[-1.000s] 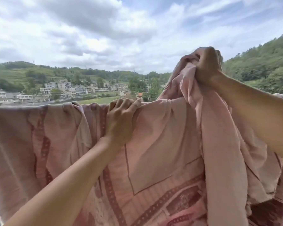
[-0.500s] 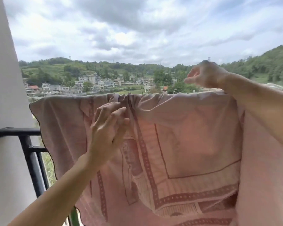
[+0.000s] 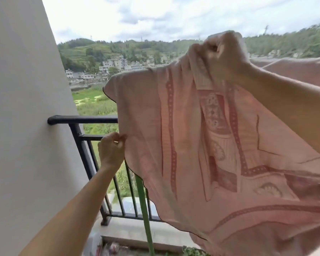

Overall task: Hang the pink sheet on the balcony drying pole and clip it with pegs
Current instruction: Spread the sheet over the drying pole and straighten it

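the soft, light sheet (image 3: 183,135) is pinched at its left edge by the left hand (image 3: 111,148) and gripped at the top by the curled fingers of the right hand (image 3: 224,54)

White wall (image 3: 22,108) on the left, and a black railing (image 3: 85,119) runs out from it. Beyond that, a green field (image 3: 92,106), pale buildings (image 3: 115,64), wooded hills (image 3: 100,48), and a cloudy sky (image 3: 155,15) overhead.

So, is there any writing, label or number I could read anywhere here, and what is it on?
None can be read.
The pink sheet bears only woven ornament, no letters.
The far buildings are too small to show any sign.
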